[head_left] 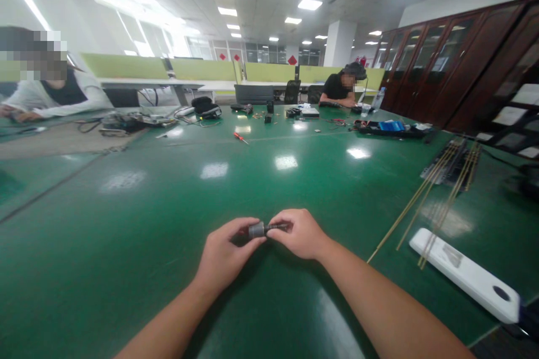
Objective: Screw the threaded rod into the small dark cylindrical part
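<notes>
A short grey metal cylinder (256,229) sits between the thumb and fingers of my left hand (225,252). From its right end a thin dark rod (275,227) sticks out, in line with the cylinder. My right hand (301,234) pinches that rod between thumb and fingertips, and its far end is partly hidden by the hand. Both hands are close together, low over the green tabletop (189,202). Exactly what kind of part the cylinder and rod are, I cannot tell.
Long thin brass-coloured rods (415,205) and a white elongated device (465,275) lie at the right. Farther off are a red-handled screwdriver (240,137), a black tray of parts (391,128) and assorted electronics (138,119). Two people sit at the table, one left (63,92), one at the far side (334,88).
</notes>
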`<state>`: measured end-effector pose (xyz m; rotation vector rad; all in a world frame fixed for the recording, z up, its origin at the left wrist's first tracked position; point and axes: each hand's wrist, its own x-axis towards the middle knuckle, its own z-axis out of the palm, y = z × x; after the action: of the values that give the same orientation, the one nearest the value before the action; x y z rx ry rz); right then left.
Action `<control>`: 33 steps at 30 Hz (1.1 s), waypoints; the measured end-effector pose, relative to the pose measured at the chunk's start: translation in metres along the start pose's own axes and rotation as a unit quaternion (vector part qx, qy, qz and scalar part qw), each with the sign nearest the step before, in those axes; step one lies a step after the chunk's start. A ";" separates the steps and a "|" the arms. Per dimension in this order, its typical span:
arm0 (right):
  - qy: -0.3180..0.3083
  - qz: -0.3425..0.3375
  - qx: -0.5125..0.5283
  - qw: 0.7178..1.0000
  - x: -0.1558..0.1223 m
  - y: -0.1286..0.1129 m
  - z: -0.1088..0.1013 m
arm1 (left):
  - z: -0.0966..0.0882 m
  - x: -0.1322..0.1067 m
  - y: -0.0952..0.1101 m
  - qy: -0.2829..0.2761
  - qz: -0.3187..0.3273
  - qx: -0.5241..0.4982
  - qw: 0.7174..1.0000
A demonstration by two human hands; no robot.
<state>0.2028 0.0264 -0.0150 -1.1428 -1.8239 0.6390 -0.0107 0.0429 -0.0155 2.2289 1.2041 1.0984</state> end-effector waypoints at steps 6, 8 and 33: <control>0.003 0.002 0.000 1.000 0.000 0.000 -0.001 | 0.000 0.001 0.000 0.009 0.011 0.003 1.000; 0.006 0.001 -0.001 1.000 0.000 -0.001 -0.002 | 0.001 0.001 0.000 0.011 0.014 0.006 1.000; 0.022 0.009 -0.001 1.000 0.000 -0.003 -0.004 | 0.001 0.002 0.002 0.022 -0.005 0.005 1.000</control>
<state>0.2051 0.0252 -0.0101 -1.1676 -1.7790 0.6180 -0.0085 0.0436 -0.0139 2.2141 1.2393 1.1471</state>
